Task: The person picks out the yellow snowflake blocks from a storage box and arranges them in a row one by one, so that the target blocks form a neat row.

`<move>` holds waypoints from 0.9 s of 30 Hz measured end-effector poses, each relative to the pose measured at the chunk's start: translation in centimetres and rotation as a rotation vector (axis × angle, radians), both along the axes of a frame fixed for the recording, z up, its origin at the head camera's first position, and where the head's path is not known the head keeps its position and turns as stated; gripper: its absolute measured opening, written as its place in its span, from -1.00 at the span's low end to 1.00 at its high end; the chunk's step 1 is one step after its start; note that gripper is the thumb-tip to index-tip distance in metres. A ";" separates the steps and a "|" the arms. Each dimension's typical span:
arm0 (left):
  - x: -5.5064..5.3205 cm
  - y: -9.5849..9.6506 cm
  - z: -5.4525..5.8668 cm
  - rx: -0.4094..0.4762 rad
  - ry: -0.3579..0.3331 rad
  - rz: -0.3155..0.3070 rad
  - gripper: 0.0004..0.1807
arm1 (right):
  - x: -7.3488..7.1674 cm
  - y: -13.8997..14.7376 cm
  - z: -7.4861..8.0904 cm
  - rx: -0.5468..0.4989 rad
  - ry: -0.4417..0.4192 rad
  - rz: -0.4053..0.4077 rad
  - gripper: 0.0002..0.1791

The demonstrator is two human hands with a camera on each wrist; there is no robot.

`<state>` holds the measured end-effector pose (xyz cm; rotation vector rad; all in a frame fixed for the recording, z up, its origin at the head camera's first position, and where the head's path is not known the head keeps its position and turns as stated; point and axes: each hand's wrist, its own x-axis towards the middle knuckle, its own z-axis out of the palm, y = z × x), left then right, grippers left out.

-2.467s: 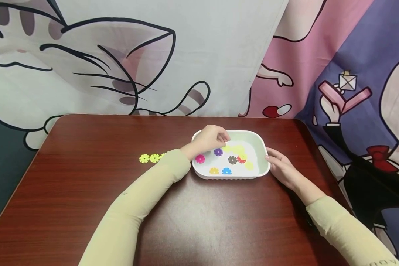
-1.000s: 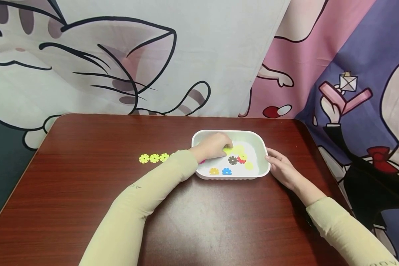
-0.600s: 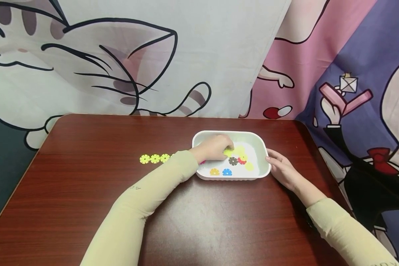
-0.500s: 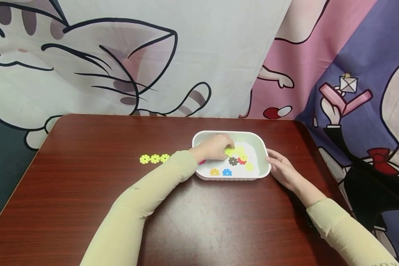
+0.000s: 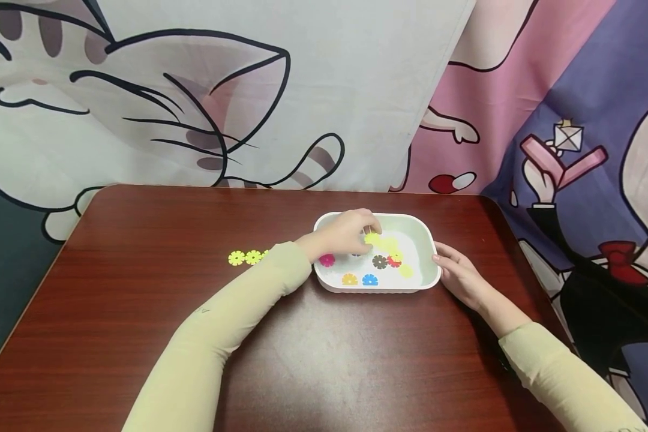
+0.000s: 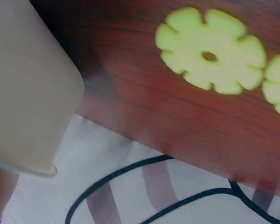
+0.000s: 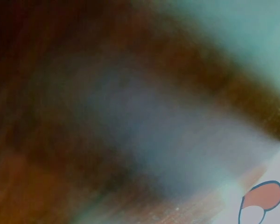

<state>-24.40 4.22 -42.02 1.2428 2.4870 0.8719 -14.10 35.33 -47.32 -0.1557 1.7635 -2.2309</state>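
My left hand reaches over the left part of a white plastic tray, its thumb and fingers pinching a yellow flower-shaped disc. Around it in the tray lie more flower discs: pink, dark grey, red, blue, orange and several yellow ones. At the tray's right end my right hand grips the rim, thumb on the near side. The left wrist view has a yellow flower disc on the table; the right wrist view is mostly blurred.
Left of the tray, a row of yellow flower discs lies on the brown wooden table, partly hidden by the left sleeve. A cartoon-printed cloth hangs behind the table's back edge.
Over the last second my left hand has risen slightly inside the tray, and a yellow disc has moved up with it. Earlier it came down from above the tray. The right hand stays put.
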 end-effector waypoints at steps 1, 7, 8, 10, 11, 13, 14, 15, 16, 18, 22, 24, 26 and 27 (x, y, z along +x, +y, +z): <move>0.0 -0.2 0.1 0.007 0.007 0.002 -0.63 | 0.0 0.0 0.0 -0.001 -0.001 -0.001 -0.62; -0.2 -1.8 0.6 0.020 0.000 0.061 -0.65 | 0.0 0.0 0.0 -0.001 -0.006 -0.011 -0.61; -0.2 -2.1 0.7 0.018 -0.006 0.074 -0.65 | 0.0 0.0 0.0 -0.003 -0.007 -0.011 -0.61; -0.2 -2.7 0.9 0.017 -0.017 0.097 -0.64 | 0.0 -0.1 0.0 -0.004 -0.008 -0.009 -0.61; -0.2 -3.0 0.9 0.017 -0.019 0.106 -0.64 | 0.0 -0.1 0.0 -0.003 -0.008 -0.008 -0.61; -0.3 -3.5 1.0 0.022 -0.020 0.124 -0.64 | -0.1 -0.1 0.1 -0.002 -0.008 -0.008 -0.60; -0.3 -3.8 1.1 0.026 -0.017 0.129 -0.64 | -0.1 -0.1 0.1 -0.003 -0.008 -0.007 -0.60; -0.4 -4.1 1.2 0.032 -0.015 0.133 -0.64 | -0.1 0.0 0.1 -0.003 -0.007 -0.006 -0.60; -0.4 -4.5 1.1 0.038 -0.009 0.137 -0.64 | -0.1 0.0 0.1 -0.002 -0.006 -0.005 -0.60; -0.5 -5.2 1.2 0.053 0.000 0.143 -0.64 | -0.1 0.0 0.1 -0.006 -0.007 -0.004 -0.59; -0.7 -6.9 1.1 0.084 0.026 0.150 -0.64 | -0.1 0.0 0.1 -0.012 -0.006 -0.006 -0.60; -0.7 -7.9 1.1 0.096 0.036 0.156 -0.64 | -0.1 -0.1 0.1 -0.013 -0.006 -0.006 -0.60; -0.7 -8.9 1.0 0.108 0.044 0.165 -0.64 | -0.1 -0.1 0.0 -0.012 -0.004 -0.005 -0.60; -0.7 -9.3 1.1 0.114 0.045 0.169 -0.64 | -0.1 -0.1 0.0 -0.011 -0.003 -0.005 -0.61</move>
